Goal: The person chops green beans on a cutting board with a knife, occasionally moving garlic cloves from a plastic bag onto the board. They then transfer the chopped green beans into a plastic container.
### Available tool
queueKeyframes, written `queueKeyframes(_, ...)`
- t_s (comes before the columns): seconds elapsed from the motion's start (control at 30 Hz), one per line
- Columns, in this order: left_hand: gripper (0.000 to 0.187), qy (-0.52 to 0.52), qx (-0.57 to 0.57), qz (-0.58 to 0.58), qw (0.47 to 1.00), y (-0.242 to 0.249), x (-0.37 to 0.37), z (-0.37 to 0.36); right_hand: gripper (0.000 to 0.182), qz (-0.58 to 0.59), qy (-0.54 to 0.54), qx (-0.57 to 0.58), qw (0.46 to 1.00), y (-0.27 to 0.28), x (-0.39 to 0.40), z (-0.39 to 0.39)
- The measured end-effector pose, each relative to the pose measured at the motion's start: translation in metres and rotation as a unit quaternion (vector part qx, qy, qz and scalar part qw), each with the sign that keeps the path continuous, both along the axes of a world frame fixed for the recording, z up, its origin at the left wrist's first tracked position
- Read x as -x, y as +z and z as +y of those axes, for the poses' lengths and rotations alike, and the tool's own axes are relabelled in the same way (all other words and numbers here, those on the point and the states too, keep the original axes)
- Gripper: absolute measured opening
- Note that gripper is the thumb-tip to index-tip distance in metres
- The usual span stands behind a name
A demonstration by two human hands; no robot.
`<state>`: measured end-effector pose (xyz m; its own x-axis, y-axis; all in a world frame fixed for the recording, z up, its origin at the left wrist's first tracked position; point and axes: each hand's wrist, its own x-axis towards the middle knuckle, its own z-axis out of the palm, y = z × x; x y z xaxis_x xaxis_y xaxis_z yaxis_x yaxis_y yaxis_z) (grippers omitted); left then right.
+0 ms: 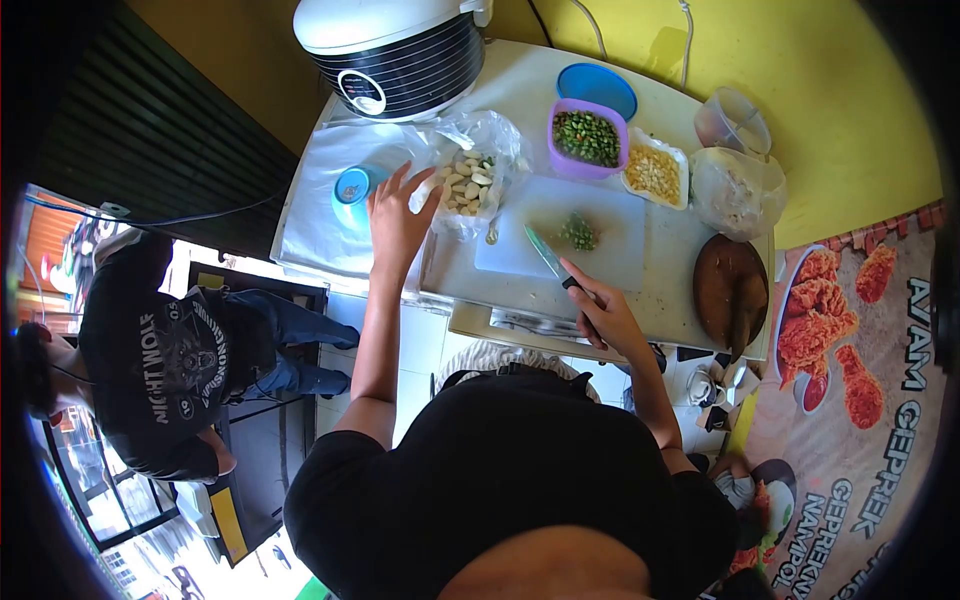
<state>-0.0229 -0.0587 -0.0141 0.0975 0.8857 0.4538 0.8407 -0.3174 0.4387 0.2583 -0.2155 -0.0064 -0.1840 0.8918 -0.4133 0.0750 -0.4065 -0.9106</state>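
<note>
My right hand grips a knife by its dark handle, the blade angled over a white cutting board. Beside the blade lies a small heap of chopped green pieces. My left hand is open, fingers spread and holding nothing, between a blue-lidded container and a clear plastic bag. Pale peeled cloves, apparently garlic, lie on the bag. One small piece rests near the board's left edge.
Behind the board stand a purple tub of chopped green pieces, a blue lid and a white tray of yellowish bits. A rice cooker is at back left. A brown round board lies right. Another person stands left.
</note>
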Motion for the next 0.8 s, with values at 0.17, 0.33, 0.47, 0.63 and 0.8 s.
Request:
queueKeyframes(0.17, 0.042, -0.026, 0.013, 0.06, 0.998, -0.002, -0.008, 0.013, 0.048, -0.024, -0.001, -0.018, 1.0, 0.005, 0.0, 0.006)
queueKeyframes(0.33, 0.053, -0.009, -0.023, 0.052, 0.998, 0.008, 0.009, 0.029, 0.046, -0.035, -0.008, -0.032, 0.999, 0.006, -0.002, 0.009)
queueKeyframes(0.47, 0.049, -0.008, -0.025, 0.048, 0.999, 0.014, 0.012, 0.029, 0.046, -0.036, -0.019, -0.027, 0.999, 0.007, -0.002, 0.011)
queueKeyframes(0.63, 0.022, -0.025, 0.003, 0.082, 0.996, 0.016, 0.008, 0.03, 0.045, -0.049, -0.024, -0.028, 0.998, 0.005, -0.003, 0.014)
queueKeyframes(0.8, 0.014, -0.02, -0.012, 0.122, 0.992, 0.009, 0.005, 0.045, 0.046, -0.056, -0.014, -0.024, 0.998, 0.008, -0.004, 0.014)
